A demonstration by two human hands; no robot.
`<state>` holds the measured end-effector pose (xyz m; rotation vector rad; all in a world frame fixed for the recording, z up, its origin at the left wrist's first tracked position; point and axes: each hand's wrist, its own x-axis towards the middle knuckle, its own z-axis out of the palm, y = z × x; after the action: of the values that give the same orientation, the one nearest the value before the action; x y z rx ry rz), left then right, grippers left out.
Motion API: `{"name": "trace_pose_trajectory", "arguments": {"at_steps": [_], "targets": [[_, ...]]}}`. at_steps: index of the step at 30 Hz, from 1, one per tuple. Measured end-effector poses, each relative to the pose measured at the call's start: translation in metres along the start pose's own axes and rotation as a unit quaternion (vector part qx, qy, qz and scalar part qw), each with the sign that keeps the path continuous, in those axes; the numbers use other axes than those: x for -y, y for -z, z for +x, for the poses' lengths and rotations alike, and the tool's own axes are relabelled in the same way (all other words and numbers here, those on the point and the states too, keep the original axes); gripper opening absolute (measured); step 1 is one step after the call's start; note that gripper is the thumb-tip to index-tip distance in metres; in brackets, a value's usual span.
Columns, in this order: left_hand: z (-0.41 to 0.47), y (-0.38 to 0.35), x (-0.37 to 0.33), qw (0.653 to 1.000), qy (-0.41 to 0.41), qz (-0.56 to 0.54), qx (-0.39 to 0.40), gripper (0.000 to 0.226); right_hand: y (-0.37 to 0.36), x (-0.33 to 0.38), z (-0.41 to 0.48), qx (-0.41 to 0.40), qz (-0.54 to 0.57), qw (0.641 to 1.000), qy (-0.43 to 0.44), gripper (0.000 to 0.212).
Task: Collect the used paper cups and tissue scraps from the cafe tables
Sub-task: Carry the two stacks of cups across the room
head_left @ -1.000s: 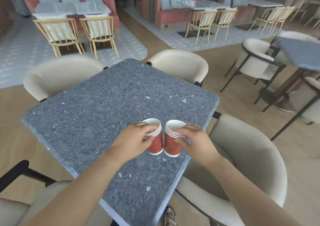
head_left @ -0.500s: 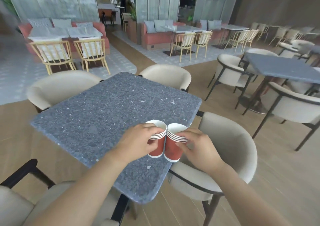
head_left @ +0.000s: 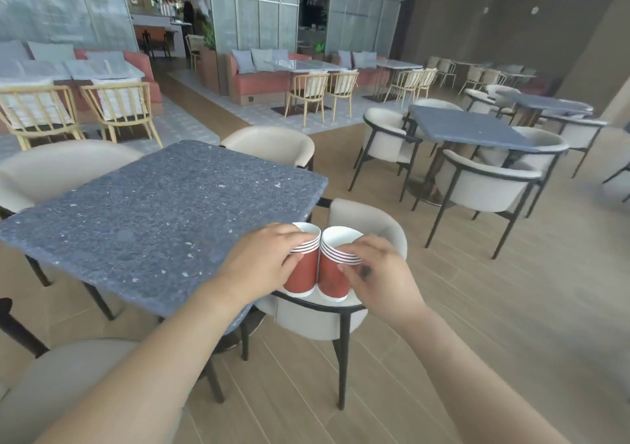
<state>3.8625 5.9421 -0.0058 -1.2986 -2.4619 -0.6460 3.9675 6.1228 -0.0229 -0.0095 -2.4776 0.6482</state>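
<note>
Cups [head_left: 301, 273] side by side, one gripped per hand [head_left: 259, 266].

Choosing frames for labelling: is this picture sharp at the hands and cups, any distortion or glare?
Head view, centre: left hand and right hand grip the left stack of red paper cups and right stack of red paper cups, fairly sharp, the right fingertips slightly smeared. Head view, edges: wide-angle bending tilts the grey mesh screens. Head view, top left: the window wall is washed out.
</note>
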Motion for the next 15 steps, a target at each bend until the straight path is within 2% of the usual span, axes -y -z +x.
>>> {"name": "trace_pose_trajectory", "arguments": {"at_steps": [7, 15], "targets": [[-0.028, -0.011, -0.096, 0.999, -0.003, -0.026, -0.019, 0.036, 0.073, -0.003, -0.084, -0.062, -0.049, 0.997, -0.01, 0.019], [-0.066, 0.005, -0.124, 0.999, 0.01, -0.025, -0.023, 0.035, 0.086, 0.019, -0.12, -0.067, -0.047, 0.997, -0.008, 0.026]]}}
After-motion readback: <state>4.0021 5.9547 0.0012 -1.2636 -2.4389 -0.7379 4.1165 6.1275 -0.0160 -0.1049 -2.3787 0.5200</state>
